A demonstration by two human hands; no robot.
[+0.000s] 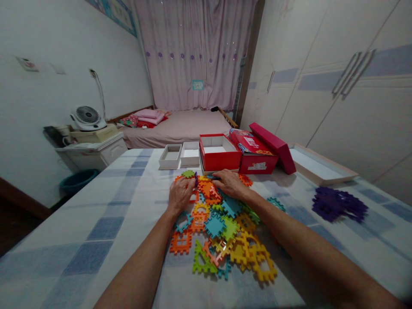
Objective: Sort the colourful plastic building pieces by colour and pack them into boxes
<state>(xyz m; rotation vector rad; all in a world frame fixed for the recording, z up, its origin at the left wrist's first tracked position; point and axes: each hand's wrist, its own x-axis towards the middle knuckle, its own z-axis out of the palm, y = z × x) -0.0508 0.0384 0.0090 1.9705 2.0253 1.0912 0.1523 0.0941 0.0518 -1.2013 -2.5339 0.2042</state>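
Orange, yellow, green and blue pieces (215, 225) lie heaped on the cloth-covered table (80, 214). At the heap's far end the left hand (181, 195) has its fingers pinched around an upright purple piece (196, 180), while the right hand (229, 184) bends over nearby pieces, its fingers' grip impossible to tell. More purple pieces (337, 204) lie apart at right, near a shallow box (337, 178).
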